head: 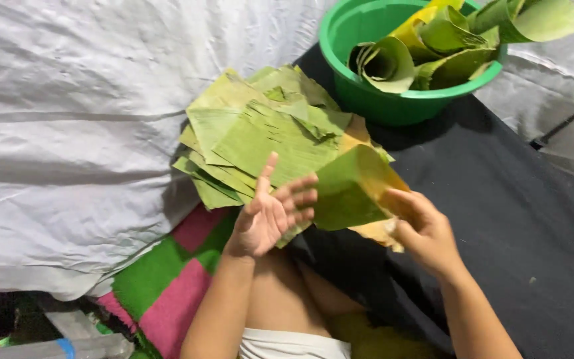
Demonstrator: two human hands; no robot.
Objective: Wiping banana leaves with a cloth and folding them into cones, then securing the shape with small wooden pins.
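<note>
Looking down from a head-worn camera at a person seated on the floor. A black cloth (499, 199) covers the ground on the right side of the view, and a crumpled white plastic sheet (68, 119) fills the left side and the top right corner. Near the bottom left, a mat of green and pink squares (174, 286) shows between the sheet and the person's bare legs.

At the black cloth's far edge, toward the top of the view, stands a green plastic basin (380, 100) holding rolled and curled banana leaves (433, 40), some green, some yellowing. Just in front of the basin, at the cloth's left edge where it meets the white sheet, lies a flat stack of cut leaf pieces (260, 133).

The person holds one folded leaf piece (347, 193), green with a yellow edge, up between both hands, over the near edge of the stack. The left hand (270, 213) is open wide, palm up, fingers spread, its fingertips touching the leaf's left side. The right hand (423, 229) grips the leaf's right end, fingers curled around it.
</note>
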